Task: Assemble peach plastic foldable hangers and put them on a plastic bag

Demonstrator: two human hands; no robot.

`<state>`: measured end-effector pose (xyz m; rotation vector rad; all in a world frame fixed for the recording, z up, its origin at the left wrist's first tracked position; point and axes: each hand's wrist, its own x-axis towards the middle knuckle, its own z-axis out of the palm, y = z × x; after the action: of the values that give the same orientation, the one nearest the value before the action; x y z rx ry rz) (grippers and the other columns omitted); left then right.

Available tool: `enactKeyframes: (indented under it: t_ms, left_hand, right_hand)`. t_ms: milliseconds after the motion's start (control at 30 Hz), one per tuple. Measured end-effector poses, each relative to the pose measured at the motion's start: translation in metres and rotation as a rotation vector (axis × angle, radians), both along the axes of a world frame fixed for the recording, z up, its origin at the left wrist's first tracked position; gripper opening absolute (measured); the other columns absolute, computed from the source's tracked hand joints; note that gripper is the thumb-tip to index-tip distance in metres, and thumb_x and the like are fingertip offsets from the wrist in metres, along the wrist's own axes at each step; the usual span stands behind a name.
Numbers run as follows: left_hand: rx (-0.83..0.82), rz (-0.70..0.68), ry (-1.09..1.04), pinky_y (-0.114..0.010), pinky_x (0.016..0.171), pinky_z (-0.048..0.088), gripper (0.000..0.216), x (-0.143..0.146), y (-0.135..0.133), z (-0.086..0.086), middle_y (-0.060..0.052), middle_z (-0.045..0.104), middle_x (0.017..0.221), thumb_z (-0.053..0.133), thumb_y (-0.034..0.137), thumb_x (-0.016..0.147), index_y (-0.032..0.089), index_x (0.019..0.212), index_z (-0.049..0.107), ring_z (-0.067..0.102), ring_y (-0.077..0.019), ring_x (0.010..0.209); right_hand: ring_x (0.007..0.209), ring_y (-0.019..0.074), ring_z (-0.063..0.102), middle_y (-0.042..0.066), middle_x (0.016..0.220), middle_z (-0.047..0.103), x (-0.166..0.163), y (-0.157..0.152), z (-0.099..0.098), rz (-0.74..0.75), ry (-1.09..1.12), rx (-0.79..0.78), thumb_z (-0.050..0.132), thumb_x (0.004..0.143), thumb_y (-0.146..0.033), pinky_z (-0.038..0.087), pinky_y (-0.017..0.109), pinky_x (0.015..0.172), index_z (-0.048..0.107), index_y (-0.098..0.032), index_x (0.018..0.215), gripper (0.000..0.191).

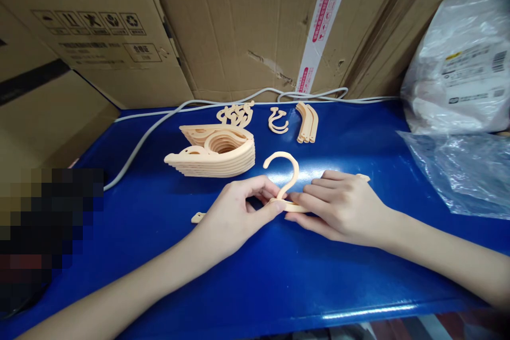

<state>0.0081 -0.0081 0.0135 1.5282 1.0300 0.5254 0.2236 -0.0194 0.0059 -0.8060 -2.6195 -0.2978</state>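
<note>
A peach plastic hanger [282, 154] lies on the blue surface [255, 276], near centre, hook pointing far. Left hand [235, 218]: grip pinches the bar at the hook's base between thumb and fingers. Right hand [338, 207]: grip closed over the bar's right half. Beyond the hands: stack of hangers [215, 156], loose hooks [236, 114], curved strips [307, 123], and a white cable [159, 122] before the cardboard boxes [239, 26].

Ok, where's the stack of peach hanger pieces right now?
Head view: the stack of hanger pieces lies on the blue table, left of centre, just beyond the left hand holding the hooked hanger, with loose hooks behind it.
</note>
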Motion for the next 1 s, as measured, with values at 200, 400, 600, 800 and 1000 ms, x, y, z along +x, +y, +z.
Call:
enactKeyframes:
  t_ms: [200,400,600,800,1000]
  left_hand:
    - [-0.010,0.024,-0.026,-0.020,0.057,0.044,0.017,0.000,0.001,0.001,0.001,0.064,0.079,0.064,0.033,0.086,0.016,0.084,0.064,0.053,-0.0098,0.066]
    - [-0.004,0.047,-0.012,-0.020,0.054,0.043,0.019,0.000,0.001,0.001,0.000,0.063,0.082,0.063,0.034,0.086,0.015,0.087,0.064,0.055,-0.0110,0.069]
    - [0.023,0.054,0.016,-0.020,0.052,0.041,0.024,0.000,-0.001,0.000,0.000,0.064,0.084,0.061,0.034,0.088,0.018,0.105,0.063,0.056,-0.0115,0.067]
    - [0.094,0.003,0.047,-0.019,0.053,0.038,0.022,-0.002,-0.001,-0.005,0.001,0.065,0.086,0.056,0.033,0.092,0.020,0.108,0.064,0.056,-0.0110,0.070]
    - [0.176,-0.080,0.087,-0.019,0.054,0.035,0.022,-0.004,-0.001,-0.005,0.004,0.067,0.087,0.054,0.033,0.096,0.026,0.114,0.064,0.052,-0.0084,0.066]
  right_hand:
    - [0.069,0.0168,0.053,0.002,0.074,0.068,0.001,0.000,0.010,-0.025,0.065,0.208,0.062,0.092,-0.038,0.038,0.032,0.064,0.069,-0.018,0.089,0.022]
    - [0.066,0.0145,0.052,-0.001,0.069,0.064,0.009,-0.010,0.007,0.157,0.129,0.277,0.064,0.091,-0.026,0.036,0.032,0.058,0.069,-0.015,0.101,0.016]
    - [0.052,0.0099,0.050,-0.003,0.063,0.064,0.007,-0.010,0.003,0.129,0.091,0.199,0.055,0.096,-0.022,0.035,0.029,0.049,0.062,-0.010,0.112,0.021]
    - [0.055,0.0111,0.060,-0.001,0.065,0.068,0.007,-0.005,0.009,0.061,0.079,0.238,0.056,0.095,-0.022,0.042,0.028,0.053,0.062,-0.010,0.107,0.017]
    - [0.058,0.0132,0.061,0.001,0.070,0.070,0.007,-0.003,0.007,-0.010,0.054,0.238,0.057,0.094,-0.024,0.041,0.029,0.052,0.063,-0.011,0.110,0.021]
